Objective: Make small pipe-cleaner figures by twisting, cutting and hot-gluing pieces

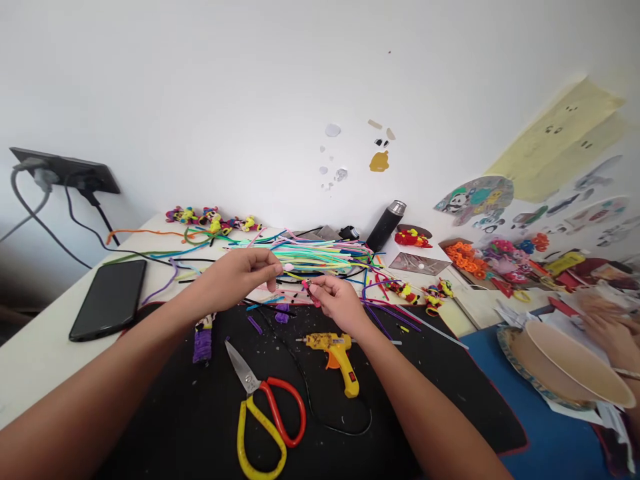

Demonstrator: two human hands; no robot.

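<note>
My left hand (253,272) pinches a small pale pink piece (288,267) between thumb and forefinger. To its right, my right hand (336,299) grips a small pinkish-red object (309,291), too small and covered to name. Both hands hover over the far part of a black mat (190,420), just in front of a heap of coloured pipe cleaners (310,253). Below the right hand lies a yellow glue gun (333,347), nozzle to the left. Scissors (257,383) with one red and one yellow handle lie partly spread. Left of them is a purple fuzzy figure piece (203,341).
A phone (109,297) lies at left, near a wall socket (65,172) with cables. Fuzzy figures (213,219) and a black flask (385,227) stand along the wall. At right, a co-worker's hand (607,333) is beside a tan bowl-like object (575,357).
</note>
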